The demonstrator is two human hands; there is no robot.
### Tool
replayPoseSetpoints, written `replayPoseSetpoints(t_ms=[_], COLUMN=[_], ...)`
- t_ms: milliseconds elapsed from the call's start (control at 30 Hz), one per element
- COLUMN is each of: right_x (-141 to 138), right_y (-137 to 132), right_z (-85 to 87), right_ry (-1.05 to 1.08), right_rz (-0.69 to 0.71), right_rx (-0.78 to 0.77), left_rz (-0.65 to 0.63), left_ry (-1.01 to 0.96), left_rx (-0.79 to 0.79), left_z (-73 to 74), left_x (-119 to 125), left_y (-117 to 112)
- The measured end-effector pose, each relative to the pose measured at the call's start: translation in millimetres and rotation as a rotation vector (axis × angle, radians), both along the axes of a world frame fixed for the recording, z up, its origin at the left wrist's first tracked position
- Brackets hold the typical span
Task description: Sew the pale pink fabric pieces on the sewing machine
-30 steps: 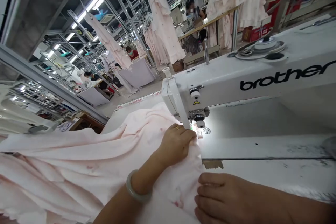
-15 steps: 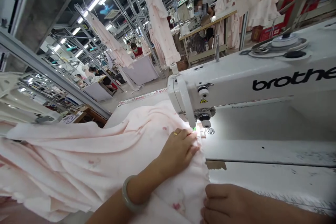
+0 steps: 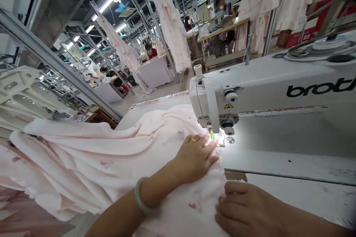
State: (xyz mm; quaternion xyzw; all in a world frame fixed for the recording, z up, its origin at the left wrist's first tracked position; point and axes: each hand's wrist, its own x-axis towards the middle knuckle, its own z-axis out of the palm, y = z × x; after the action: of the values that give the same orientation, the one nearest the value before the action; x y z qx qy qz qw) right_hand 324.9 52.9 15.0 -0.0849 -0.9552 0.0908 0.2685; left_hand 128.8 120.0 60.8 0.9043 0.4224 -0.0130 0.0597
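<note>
Pale pink fabric (image 3: 91,163) with small darker pink prints spreads over the sewing table, its right edge leading under a white sewing machine (image 3: 241,92). My left hand (image 3: 196,159) lies flat on the cloth just in front of the lit needle area, fingers spread and fingertips close to a green piece (image 3: 212,134) at the presser foot. A ring and a pale bangle (image 3: 141,196) are on that hand and wrist. Nearer to me, my right hand (image 3: 247,207) is closed on the fabric's edge, its fingertips partly hidden. The needle itself cannot be made out.
White openwork plastic (image 3: 22,92) stands at the left, beside the draped cloth. Pink garments (image 3: 171,26) hang from metal rails beyond the table. Several people work at other tables further back. A metal beam (image 3: 63,66) crosses the left side.
The view has shifted, so the machine sits further right. My right hand has moved a little up toward the needle area with the fabric edge. My left hand stays flat beside the needle.
</note>
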Motion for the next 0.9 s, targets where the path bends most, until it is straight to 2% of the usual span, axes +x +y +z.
replayPoseSetpoints(t_ms=[133, 267, 367, 467, 633, 767, 900], right_x=[0.0, 0.7, 1.1, 1.1, 0.0, 1.5, 5.7], right_y=[6.7, 12.6, 18.1, 20.6, 20.4, 29.1, 41.5], right_z=[1.4, 2.4, 4.3, 4.3, -0.4, -4.5, -7.3], right_ry=[0.023, 0.072, 0.132, 0.136, 0.122, 0.168, 0.182], right_rz=[-0.030, -0.053, -0.069, -0.072, -0.080, -0.116, -0.157], right_rx=[0.012, -0.026, -0.036, -0.032, -0.002, -0.002, 0.003], left_rz=[-0.020, -0.023, -0.038, -0.058, -0.114, -0.122, -0.130], left_ry=[-0.072, -0.067, -0.040, -0.060, -0.172, -0.174, -0.172], left_rx=[0.010, -0.005, -0.031, -0.007, 0.057, 0.060, 0.051], left_z=[-2.9, -6.4, -2.2, 1.1, -9.0, -17.1, -14.7], left_x=[0.3, 0.0, -2.1, -5.9, -11.3, -11.2, -12.8], left_y=[-11.0, -6.6, -0.8, -6.6, -18.0, -0.6, 15.0])
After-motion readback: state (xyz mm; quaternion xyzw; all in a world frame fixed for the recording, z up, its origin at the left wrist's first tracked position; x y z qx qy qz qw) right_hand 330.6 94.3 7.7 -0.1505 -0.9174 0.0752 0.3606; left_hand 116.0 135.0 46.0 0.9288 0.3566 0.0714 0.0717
